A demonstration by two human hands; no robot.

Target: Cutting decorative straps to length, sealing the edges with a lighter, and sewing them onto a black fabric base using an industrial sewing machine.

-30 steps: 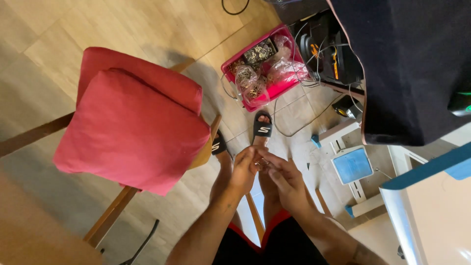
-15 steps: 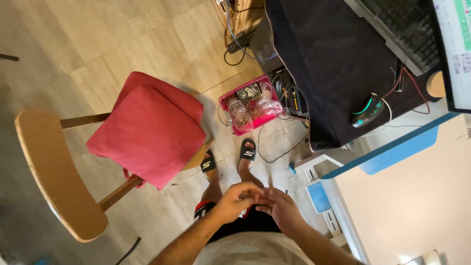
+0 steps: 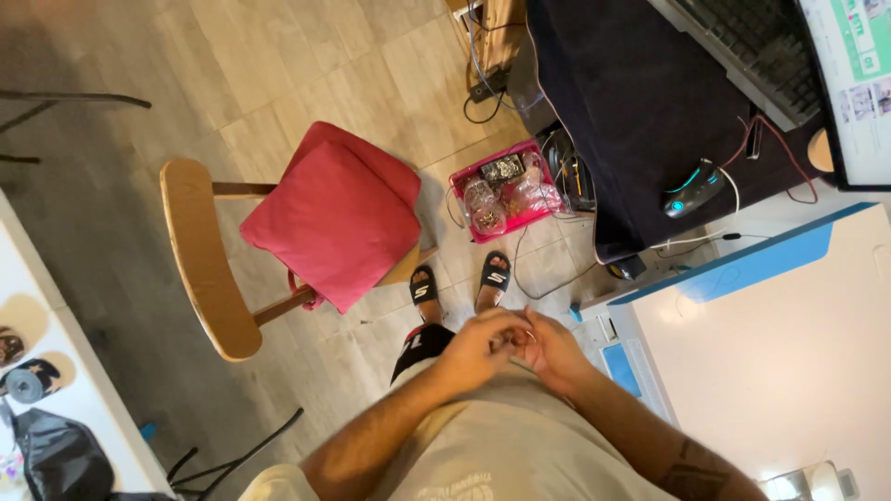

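Above the sandalled feet, a small ring-like object sits pinched between the left hand and right hand, both grips narrow; the red-cushioned chair stands beside the feet.

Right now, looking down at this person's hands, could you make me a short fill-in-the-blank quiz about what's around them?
1. The left hand and right hand meet in front of the person's ____.
2. The cushion on the wooden chair is ____.
3. The pink tray sits on the ____.
4. Both feet wear black ____.

Missing words: body; red; floor; sandals
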